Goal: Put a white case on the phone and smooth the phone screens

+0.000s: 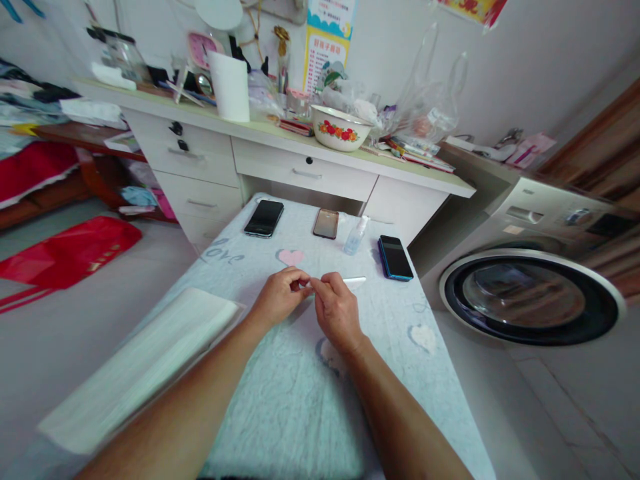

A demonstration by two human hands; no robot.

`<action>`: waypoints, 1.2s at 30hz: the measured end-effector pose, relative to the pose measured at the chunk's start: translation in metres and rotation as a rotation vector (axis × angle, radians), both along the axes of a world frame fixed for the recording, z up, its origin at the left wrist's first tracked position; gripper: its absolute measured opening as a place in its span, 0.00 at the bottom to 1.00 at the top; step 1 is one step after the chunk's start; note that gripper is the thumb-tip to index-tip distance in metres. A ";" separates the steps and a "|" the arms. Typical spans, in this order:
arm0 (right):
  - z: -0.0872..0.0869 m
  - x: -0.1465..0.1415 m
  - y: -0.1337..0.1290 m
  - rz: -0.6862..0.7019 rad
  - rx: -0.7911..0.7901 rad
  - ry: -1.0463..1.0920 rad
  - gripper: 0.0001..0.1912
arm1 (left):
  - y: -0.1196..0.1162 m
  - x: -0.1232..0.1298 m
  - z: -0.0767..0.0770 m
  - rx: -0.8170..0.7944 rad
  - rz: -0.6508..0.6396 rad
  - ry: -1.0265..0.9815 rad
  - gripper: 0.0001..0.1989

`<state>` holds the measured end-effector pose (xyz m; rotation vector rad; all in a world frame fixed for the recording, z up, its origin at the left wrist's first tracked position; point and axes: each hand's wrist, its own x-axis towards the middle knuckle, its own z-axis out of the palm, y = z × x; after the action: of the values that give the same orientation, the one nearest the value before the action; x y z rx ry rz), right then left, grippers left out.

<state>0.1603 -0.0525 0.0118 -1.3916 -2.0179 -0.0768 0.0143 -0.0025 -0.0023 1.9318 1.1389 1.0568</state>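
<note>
At the middle of the cloth-covered table (280, 413), my left hand (281, 293) and my right hand (338, 310) meet fingertip to fingertip. Both are closed in a pinch around something small and whitish, mostly hidden by the fingers. A slim white object (356, 282) shows just beyond my right knuckles; whether I hold it or it lies on the cloth, I cannot tell. Past the hands lie a black phone (265, 219), a brownish phone case (326, 224) and a dark phone with a blue edge (395, 257). A clear spray bottle (357, 235) stands between the case and the blue-edged phone.
A long white folded sheet or pack (140, 367) lies along the table's left side. Behind stands a desk (305, 170) bearing a flowered enamel bowl (341, 128), a white paper roll (229, 87) and plastic bags. A washing machine (530, 267) is on the right, a red bag (75, 250) on the floor left.
</note>
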 end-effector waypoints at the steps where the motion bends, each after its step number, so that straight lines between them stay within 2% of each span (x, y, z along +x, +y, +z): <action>1: 0.000 -0.001 0.000 0.008 -0.001 -0.009 0.15 | 0.000 0.000 0.000 0.004 -0.002 0.002 0.03; 11: 0.001 0.001 0.000 0.011 -0.005 -0.021 0.15 | 0.000 -0.001 0.000 0.000 -0.010 0.012 0.03; 23: 0.001 0.024 0.001 -0.114 0.039 0.043 0.14 | -0.001 -0.002 0.002 -0.006 0.009 0.051 0.05; 36: 0.000 -0.001 0.000 0.016 -0.004 0.011 0.14 | 0.000 -0.001 0.000 -0.007 -0.008 -0.002 0.03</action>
<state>0.1594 -0.0530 0.0122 -1.3749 -2.0211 -0.0584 0.0138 -0.0028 -0.0028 1.9280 1.1320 1.0488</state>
